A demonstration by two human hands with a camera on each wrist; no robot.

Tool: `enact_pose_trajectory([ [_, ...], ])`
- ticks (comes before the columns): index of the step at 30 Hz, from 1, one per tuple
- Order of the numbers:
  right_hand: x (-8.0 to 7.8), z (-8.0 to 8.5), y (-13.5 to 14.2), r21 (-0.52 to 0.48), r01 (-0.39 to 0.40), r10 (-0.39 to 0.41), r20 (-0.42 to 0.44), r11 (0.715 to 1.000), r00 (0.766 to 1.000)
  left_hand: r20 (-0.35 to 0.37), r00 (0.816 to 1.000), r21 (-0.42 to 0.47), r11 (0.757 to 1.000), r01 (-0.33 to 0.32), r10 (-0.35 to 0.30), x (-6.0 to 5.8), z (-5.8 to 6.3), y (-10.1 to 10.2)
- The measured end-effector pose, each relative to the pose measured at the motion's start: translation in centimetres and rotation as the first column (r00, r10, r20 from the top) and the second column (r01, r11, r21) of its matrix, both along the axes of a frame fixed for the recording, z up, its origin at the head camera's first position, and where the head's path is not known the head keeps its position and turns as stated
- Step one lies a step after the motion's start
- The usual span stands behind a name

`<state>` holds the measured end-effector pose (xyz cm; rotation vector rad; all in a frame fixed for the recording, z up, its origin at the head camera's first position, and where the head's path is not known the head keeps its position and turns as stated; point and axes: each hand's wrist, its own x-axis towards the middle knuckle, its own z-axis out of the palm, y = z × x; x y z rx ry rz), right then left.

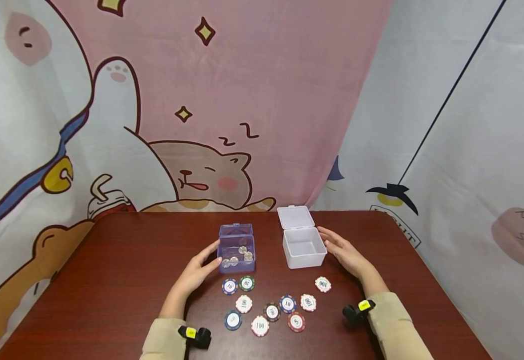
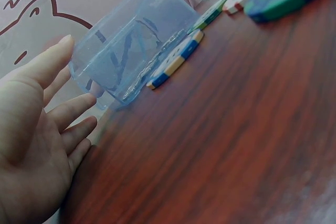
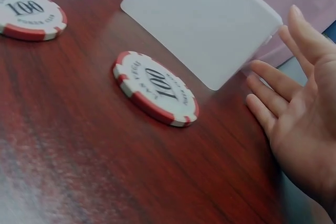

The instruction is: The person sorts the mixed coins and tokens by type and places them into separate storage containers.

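A see-through blue plastic box (image 1: 236, 250) with its lid raised holds several silver coins (image 1: 242, 250). My left hand (image 1: 197, 270) is at the box's left side, fingers extended; in the left wrist view the thumb and fingers of the left hand (image 2: 47, 114) lie close to the box wall, and contact is hard to tell. A white plastic box (image 1: 304, 250), lid also raised, stands to the right with nothing seen inside. Beside its right wall is my right hand (image 1: 345, 255), its fingers loosely straight. In the right wrist view nothing lies in the right hand (image 3: 294, 93).
Several poker chips lie flat in front of the boxes, among them a green one (image 1: 246, 283), a red one (image 1: 296, 322) and a white-and-red one (image 3: 156, 88) near the white box. All stand on a dark red-brown table (image 1: 131, 280), with a printed curtain (image 1: 289, 100) behind its far edge.
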<state>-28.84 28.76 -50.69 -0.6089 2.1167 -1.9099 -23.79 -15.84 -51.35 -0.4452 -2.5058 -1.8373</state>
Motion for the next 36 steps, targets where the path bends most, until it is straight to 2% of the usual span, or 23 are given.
enact_pose_trajectory([
  [5, -0.2, -0.1, 0.1, 0.034, -0.015, 0.015, 0.011, 0.999, 1.0, 0.002, 1.0, -0.002, 1.0, -0.004, 0.004, 0.0, -0.1, 0.0],
  [11, 0.0, -0.1, 0.0, 0.067, 0.003, -0.003, 0.011, 0.998, 1.0, 0.022, 1.0, 0.008, 1.0, -0.009, 0.009, 0.0, -0.1, 0.1],
  [15, 0.7, 0.9, -0.6, 0.08, 0.014, -0.015, 0.011, 0.997, 1.0, 0.023, 1.0, 0.012, 1.0, -0.012, 0.011, 0.0, -0.1, 0.2],
  [17, 1.0, 1.5, -1.0, 0.083, 0.019, -0.02, 0.01, 0.996, 1.0, 0.025, 1.0, 0.014, 1.0, -0.008, 0.008, 0.2, 0.3, 0.3],
  [22, 0.6, 0.3, -1.0, 0.092, 0.051, -0.05, -0.005, 0.994, 0.999, 0.02, 1.0, 0.017, 1.0, -0.008, 0.008, 0.2, 0.4, 0.2],
  [23, 0.4, -0.1, -0.9, 0.094, 0.059, -0.058, -0.012, 0.994, 0.998, 0.01, 1.0, 0.017, 1.0, -0.01, 0.01, 0.0, 0.0, 0.1],
  [27, 0.3, -0.4, -0.9, 0.103, 0.084, -0.082, -0.028, 0.991, 0.996, -0.028, 1.0, 0.021, 1.0, 0.008, -0.007, 0.0, 0.1, 0.0],
  [31, 0.3, -0.3, -1.0, 0.11, 0.083, -0.078, -0.044, 0.99, 0.996, -0.071, 0.997, 0.023, 0.999, 0.024, -0.022, 0.0, 0.0, 0.1],
  [36, 0.6, 0.2, -1.1, 0.134, 0.093, -0.091, -0.02, 0.987, 0.996, -0.096, 0.995, 0.051, 0.998, 0.026, -0.021, 0.1, 0.0, 0.0],
])
